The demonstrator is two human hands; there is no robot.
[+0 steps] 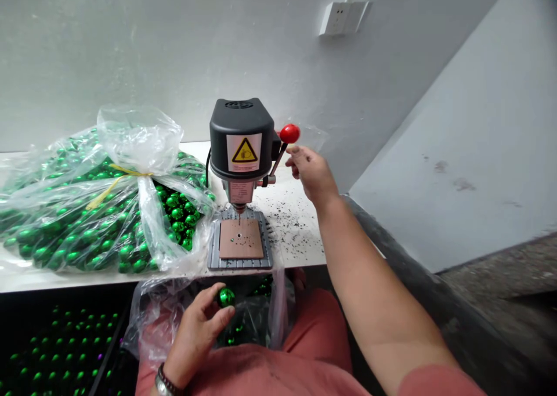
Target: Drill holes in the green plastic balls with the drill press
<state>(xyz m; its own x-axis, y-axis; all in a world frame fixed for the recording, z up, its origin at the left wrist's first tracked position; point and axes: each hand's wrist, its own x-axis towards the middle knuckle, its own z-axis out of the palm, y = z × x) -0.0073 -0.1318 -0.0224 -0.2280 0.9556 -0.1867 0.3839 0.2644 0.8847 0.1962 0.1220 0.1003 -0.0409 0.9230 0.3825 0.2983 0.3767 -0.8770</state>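
My left hand (195, 329) pinches a shiny green ball (226, 297) between thumb and fingers, just below the table's front edge. My right hand (311, 172), its fingers curled in, is close to the lever of a small black drill press (242, 132), just below the red knob (290, 133). Whether its fingertips touch the lever is hard to make out. Under the drill bit (239, 215), a brown square board (243, 248) with a small hole lies on the grooved metal base (213, 256). No ball sits on the board.
A tied clear bag (139, 135) full of green balls covers the table's left side. Dark shavings (296, 222) litter the tabletop right of the press. Another plastic bag (150, 297) with green balls hangs over my lap. At lower left, a dark box (108, 361) contains several green balls.
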